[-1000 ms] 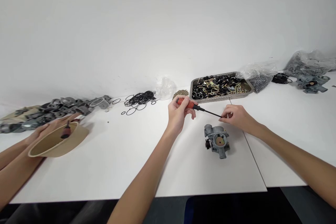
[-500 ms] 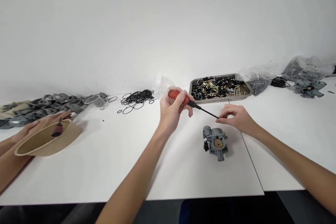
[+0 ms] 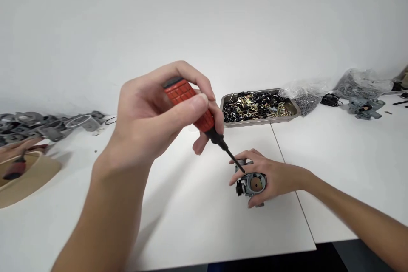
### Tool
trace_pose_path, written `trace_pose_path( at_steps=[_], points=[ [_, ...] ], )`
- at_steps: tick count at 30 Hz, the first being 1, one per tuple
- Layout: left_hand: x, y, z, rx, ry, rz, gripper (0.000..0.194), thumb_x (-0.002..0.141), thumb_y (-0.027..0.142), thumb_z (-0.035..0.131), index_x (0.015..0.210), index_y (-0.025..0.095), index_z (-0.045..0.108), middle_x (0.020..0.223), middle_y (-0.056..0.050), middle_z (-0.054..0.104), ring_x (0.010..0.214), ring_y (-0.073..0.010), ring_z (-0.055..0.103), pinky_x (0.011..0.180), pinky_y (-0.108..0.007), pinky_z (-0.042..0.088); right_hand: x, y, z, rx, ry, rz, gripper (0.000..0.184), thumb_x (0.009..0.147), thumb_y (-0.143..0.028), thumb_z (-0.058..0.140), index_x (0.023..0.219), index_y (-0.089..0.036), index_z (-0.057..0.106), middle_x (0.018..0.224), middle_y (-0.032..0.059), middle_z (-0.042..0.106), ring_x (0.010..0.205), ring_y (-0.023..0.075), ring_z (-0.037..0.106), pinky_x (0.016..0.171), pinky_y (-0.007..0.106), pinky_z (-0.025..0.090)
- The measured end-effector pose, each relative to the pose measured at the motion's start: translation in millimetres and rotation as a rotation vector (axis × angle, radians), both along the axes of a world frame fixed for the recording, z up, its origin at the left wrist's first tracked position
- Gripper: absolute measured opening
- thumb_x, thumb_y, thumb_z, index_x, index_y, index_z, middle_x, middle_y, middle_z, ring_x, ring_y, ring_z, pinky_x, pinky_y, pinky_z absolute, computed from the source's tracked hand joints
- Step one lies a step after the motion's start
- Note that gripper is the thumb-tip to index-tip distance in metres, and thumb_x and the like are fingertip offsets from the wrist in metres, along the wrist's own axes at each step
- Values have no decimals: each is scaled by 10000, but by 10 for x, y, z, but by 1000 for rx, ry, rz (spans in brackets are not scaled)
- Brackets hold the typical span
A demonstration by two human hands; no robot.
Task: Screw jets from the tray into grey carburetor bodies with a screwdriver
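My left hand (image 3: pixel 149 114) is raised close to the camera, its fingers wrapped round the red and black handle of a screwdriver (image 3: pixel 204 121). The dark shaft slants down to the right. Its tip lies over the grey metal carburetor (image 3: pixel 256 182), by my right index finger; whether it touches the part I cannot tell. My right hand (image 3: pixel 267 174) grips the carburetor from the right on the white table, fingers across its top and thumb at the near side. A round bore with a brass-coloured disc faces me, and a black fitting sticks out at its left.
A metal tray (image 3: pixel 263 122) of mixed screws and black parts stands at the back, beside plastic bags (image 3: pixel 306 97) of small parts. Another carburetor (image 3: pixel 365 107) sits far right. At left, a co-worker's hand (image 3: pixel 21 148) is by a beige bin (image 3: pixel 41 178) and grey castings (image 3: pixel 28 119).
My right hand has left the screwdriver tip and come down onto the carburetor. My left hand has risen nearer the camera, and the screwdriver now points steeply down. The view has shifted right.
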State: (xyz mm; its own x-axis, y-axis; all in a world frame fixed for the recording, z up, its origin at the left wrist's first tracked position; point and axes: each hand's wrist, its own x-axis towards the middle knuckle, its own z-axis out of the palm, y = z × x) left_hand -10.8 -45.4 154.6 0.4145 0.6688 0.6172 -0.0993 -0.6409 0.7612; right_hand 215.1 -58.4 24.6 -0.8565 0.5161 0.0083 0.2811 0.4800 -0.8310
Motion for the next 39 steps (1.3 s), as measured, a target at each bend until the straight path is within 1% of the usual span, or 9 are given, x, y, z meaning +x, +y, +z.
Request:
trace_pose_path(
  at_steps=[3,6,9,14,19,22,28,33,39],
  points=[
    [21,-39,-56,-20,63,10,71,898,259,646,869,196,663,641,-18,678,496,-188,670,286,-242,500,-6,-6,31,11,-24,9,405,785,-427,798,1166,-328,704,1443,48,389,1398,276,323,1140,425,375],
    [54,-60,-82,-65,132,3,48,881,348,682,896,303,681,678,-32,694,498,-202,654,281,-279,509,3,-5,53,8,-21,14,410,796,-425,790,1179,-321,693,1426,54,391,1387,272,326,1135,424,375],
    [94,-72,-105,-103,167,-12,56,878,396,678,909,350,685,699,-32,693,517,-211,658,287,-293,510,4,-6,51,1,-1,21,419,801,-427,787,1192,-323,682,1436,52,380,1396,273,306,1129,425,376],
    [151,-63,-158,-154,156,-113,84,863,362,703,914,296,691,705,-37,701,506,-201,655,295,-308,514,4,-7,48,5,9,23,401,795,-393,799,1170,-304,687,1430,58,378,1399,267,305,1148,420,356],
    [192,-73,-185,-220,173,-88,128,832,403,733,877,289,694,696,-40,704,462,-205,631,301,-345,496,12,-1,42,7,14,22,411,789,-426,798,1167,-310,686,1443,54,377,1406,276,292,1164,443,338],
    [208,-106,-172,-234,196,-103,115,820,391,745,872,303,693,685,-36,695,441,-197,608,311,-345,495,14,-2,36,10,9,22,410,795,-427,790,1172,-308,683,1440,53,380,1390,269,309,1142,426,368],
    [217,-157,-146,-205,212,-88,92,842,360,722,871,284,678,700,-19,691,438,-157,583,333,-307,514,14,-5,12,45,18,9,415,792,-440,792,1169,-300,685,1367,62,429,1313,249,375,1115,393,397],
    [225,-164,-143,-240,212,-92,102,791,369,769,838,320,693,678,-29,676,445,-193,592,317,-345,493,16,-4,15,49,22,5,418,782,-441,800,1161,-298,693,1364,61,437,1313,251,385,1122,399,392],
    [296,-221,-199,-140,204,-126,93,890,348,664,892,255,672,767,-24,636,505,-142,612,364,-268,516,10,-23,66,3,7,6,390,795,-377,797,1163,-294,696,1258,56,524,1223,240,485,1079,392,434]
  ],
)
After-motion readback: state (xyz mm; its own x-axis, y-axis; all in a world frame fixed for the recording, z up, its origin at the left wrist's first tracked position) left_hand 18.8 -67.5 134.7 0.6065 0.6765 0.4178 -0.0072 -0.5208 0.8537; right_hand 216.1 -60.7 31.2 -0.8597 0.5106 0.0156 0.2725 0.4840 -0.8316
